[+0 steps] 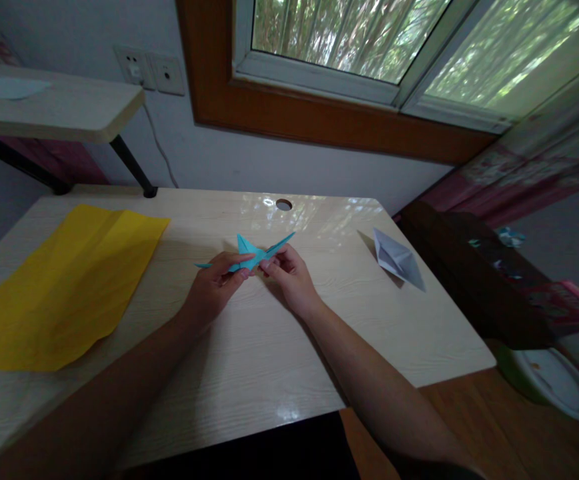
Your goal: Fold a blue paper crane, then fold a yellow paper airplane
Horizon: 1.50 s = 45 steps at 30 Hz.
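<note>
Between my two hands, above the middle of the table, is a folded light-blue paper figure [252, 257] with several pointed ends. My left hand [215, 279] pinches its left part, index finger on top and thumb at the near edge. One narrow point sticks out to the left past that hand. My right hand [289, 273] is closed on the right part, thumb in front, with a long point rising up and to the right beyond the fingers. Parts of the figure are hidden behind my fingers.
A large creased yellow paper sheet [74, 287] lies on the left of the table [269, 347]. A white folded paper boat [398, 257] sits at the right. A raised shelf [84, 107] stands back left. A round cable hole [284, 205] is near the back edge.
</note>
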Available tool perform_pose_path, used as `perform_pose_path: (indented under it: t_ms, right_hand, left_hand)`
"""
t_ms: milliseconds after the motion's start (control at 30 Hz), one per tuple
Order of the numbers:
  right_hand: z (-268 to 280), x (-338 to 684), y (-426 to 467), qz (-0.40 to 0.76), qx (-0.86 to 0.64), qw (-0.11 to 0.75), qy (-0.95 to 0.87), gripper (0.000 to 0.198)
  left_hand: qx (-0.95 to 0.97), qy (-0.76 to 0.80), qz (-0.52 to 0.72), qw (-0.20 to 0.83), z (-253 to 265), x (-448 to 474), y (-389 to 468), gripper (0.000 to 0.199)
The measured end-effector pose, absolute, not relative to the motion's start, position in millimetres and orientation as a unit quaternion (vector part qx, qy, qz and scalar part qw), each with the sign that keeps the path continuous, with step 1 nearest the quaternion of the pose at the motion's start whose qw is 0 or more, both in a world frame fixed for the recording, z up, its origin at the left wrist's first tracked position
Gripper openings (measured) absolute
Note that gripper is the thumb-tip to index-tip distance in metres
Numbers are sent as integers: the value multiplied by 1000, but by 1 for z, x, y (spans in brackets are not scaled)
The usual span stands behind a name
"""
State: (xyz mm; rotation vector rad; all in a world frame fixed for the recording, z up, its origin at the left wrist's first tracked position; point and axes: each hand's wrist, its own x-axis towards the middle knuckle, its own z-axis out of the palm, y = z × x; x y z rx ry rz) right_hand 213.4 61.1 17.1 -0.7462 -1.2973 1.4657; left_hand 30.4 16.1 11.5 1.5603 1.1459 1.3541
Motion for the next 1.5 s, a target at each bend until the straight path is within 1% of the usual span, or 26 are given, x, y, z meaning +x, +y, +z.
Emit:
perform_pose_path:
  t_ms: [133,267,433,600,767,900,1100,1300,1500]
  right_hand:
    - [24,214,56,568,-334,470,-588,24]
    - [28,214,54,555,-349,463,-597,27]
    - [24,213,56,577,-346,474,-568,28]
    - [21,212,59,591,-340,502,-532,34]
    - [23,213,61,595,-344,511,-516,37]
    - [21,213,61,611,-333,500,-515,34]
    - [22,213,59,598,-348,487,-534,30]
    - [25,213,59,604,-341,488,-530,29]
    - [23,212,58,612,-333,474,-538,30]
  left_hand:
    - [620,475,523,342,14,29,16,30]
    - [610,500,523,323,24,29,13,24]
    - [593,501,533,336,32,30,11,26]
    - [608,471,530,358,27,31,11,28]
    - [625,442,527,369,25,30,12,28]
    - [615,454,537,357,29,31,13,23]
    - [584,464,539,392,29,32,14,25]
    - [592,492,519,372,23,29,14,27]
    - [607,483,528,346,21,29,14,26]
